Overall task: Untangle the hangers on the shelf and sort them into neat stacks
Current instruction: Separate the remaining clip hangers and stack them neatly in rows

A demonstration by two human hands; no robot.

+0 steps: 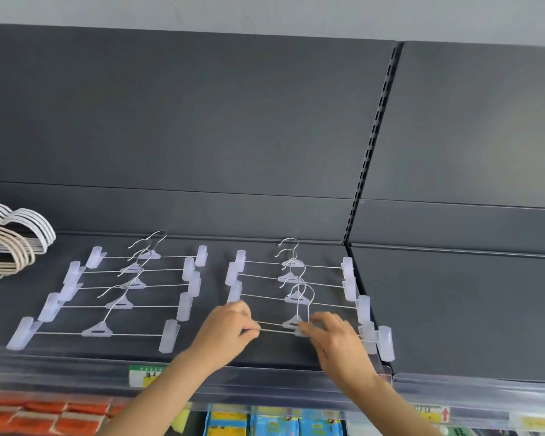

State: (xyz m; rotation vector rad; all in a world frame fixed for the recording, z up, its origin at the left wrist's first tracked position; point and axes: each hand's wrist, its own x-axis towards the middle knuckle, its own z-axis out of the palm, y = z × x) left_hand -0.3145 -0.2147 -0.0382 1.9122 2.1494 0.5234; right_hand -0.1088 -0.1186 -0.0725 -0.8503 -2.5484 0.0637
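As the left hand (225,328) and right hand (334,338) pinch its wire bar, the front clip hanger (277,332) lies lengthwise along the shelf's (265,355) front edge, spanning both.

Ten clip hangers (120,305), two hands (230,325)

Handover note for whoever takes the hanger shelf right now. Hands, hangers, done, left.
Left hand pinches the wire bars of the front two hangers, right row. Right hand grips the same pair near their middle.
Done: left row, five clip hangers, lies in line; right row behind the hands too.
Left: part the overlapping front pair and line them up.
White and beige hangers sit piled at far left.
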